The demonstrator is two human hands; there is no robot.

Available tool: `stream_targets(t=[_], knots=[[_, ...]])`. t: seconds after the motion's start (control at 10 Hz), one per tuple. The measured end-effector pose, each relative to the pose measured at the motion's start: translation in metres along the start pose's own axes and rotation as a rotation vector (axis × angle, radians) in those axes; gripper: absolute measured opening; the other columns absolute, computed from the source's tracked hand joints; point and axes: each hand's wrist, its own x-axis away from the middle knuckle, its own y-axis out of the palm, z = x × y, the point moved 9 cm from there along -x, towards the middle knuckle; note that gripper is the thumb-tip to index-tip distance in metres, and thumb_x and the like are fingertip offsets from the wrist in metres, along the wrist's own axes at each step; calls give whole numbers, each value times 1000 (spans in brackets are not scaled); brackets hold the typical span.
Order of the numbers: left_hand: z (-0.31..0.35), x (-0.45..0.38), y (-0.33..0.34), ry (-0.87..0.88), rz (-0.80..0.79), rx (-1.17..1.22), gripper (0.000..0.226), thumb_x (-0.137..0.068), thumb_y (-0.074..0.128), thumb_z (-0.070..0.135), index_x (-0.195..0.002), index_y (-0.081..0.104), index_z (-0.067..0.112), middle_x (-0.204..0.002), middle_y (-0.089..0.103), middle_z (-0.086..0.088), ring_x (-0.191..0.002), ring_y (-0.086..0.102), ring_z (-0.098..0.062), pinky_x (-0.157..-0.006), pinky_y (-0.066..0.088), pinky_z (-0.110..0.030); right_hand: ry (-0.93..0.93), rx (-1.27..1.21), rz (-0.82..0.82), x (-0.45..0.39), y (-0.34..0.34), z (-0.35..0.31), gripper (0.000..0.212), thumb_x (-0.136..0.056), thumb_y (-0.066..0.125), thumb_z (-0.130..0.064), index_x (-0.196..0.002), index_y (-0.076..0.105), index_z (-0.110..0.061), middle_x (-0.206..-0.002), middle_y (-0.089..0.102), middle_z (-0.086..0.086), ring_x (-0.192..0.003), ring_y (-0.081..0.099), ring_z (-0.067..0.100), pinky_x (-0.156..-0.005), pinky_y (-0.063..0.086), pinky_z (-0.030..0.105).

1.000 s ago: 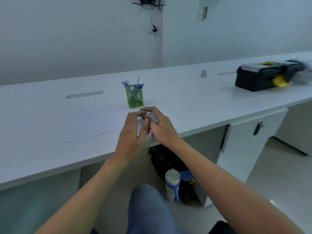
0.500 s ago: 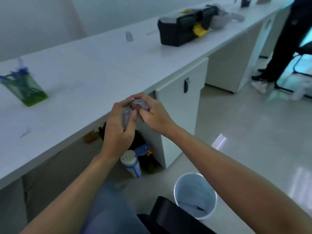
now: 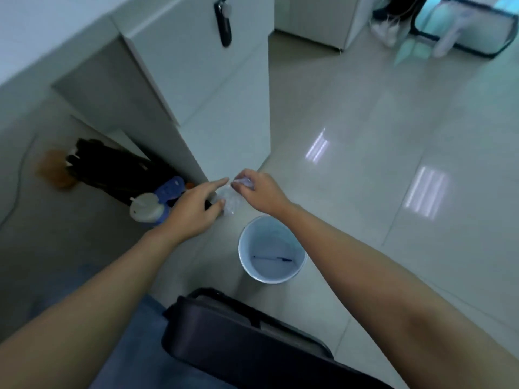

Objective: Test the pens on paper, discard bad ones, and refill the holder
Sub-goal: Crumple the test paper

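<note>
fingers of the right hand (image 3: 259,192) curl around a crumpled wad of paper (image 3: 231,199), pinching its upper end, while the left hand (image 3: 193,209) holds the wad's lower side between thumb and a nearly straight forefinger. both hands hang above the tiled floor (image 3: 365,136), just beyond the rim of a white bin (image 3: 242,248). a blue pen (image 3: 272,258) lies across the bin's bottom. a black chair seat (image 3: 238,338) sits near the bin, and a desk cabinet (image 3: 202,80) stands beyond the hands.
</note>
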Motion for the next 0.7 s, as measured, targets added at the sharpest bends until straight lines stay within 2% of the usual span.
stream_targets(t=[0.1, 0.2, 0.3, 0.4, 0.5, 0.6, 0.7], knots=[[-8, -5, 45, -27, -157, -37, 49, -100, 64, 23, -148, 56, 21, -147, 61, 3, -136, 55, -16, -107, 38, -22, 210, 265, -109, 18, 21, 69, 30, -101, 59, -36, -121, 65, -14, -116, 72, 13, -107, 67, 36, -85, 54, 40], [-16, -4, 85, -52, -309, -77, 49, -101, 63, 26, -149, 55, 20, -150, 58, 1, -139, 54, -18, -109, 36, -22, 426, 305, -178, 48, 38, 121, 35, -102, 54, -30, -130, 57, -9, -124, 66, 15, -112, 65, 38, -86, 49, 38], [-17, -3, 113, -69, -420, -117, 48, -103, 60, 32, -150, 53, 24, -153, 55, 4, -141, 51, -18, -114, 37, -29, 577, 293, -289, 74, 51, 154, 29, -104, 54, -27, -126, 61, -10, -120, 70, 9, -114, 67, 31, -87, 47, 35], [-11, -6, 125, -74, -451, -109, 49, -103, 59, 35, -150, 53, 26, -153, 54, 5, -142, 50, -17, -116, 38, -34, 615, 302, -362, 88, 55, 169, 46, -103, 59, -36, -141, 53, -10, -133, 66, 10, -124, 62, 31, -94, 46, 36], [-8, -8, 130, -87, -460, -83, 50, -103, 60, 35, -151, 52, 24, -153, 54, 5, -142, 49, -16, -116, 36, -31, 589, 309, -379, 93, 58, 168, 83, -99, 50, -68, -160, 33, -13, -163, 41, 10, -150, 39, 32, -117, 34, 43], [-8, -10, 132, -95, -461, -45, 52, -101, 61, 38, -150, 51, 27, -153, 54, 6, -141, 50, -15, -116, 39, -33, 535, 378, -375, 86, 65, 172, 79, -100, 34, -75, -155, 45, -20, -158, 47, 11, -150, 39, 33, -117, 32, 47], [-7, -15, 127, -93, -444, -17, 54, -100, 63, 39, -151, 49, 26, -153, 54, 5, -138, 54, -15, -115, 42, -37, 444, 441, -232, 70, 52, 159, 63, -107, 29, -64, -125, 70, -19, -129, 68, 11, -129, 56, 33, -102, 40, 43]])
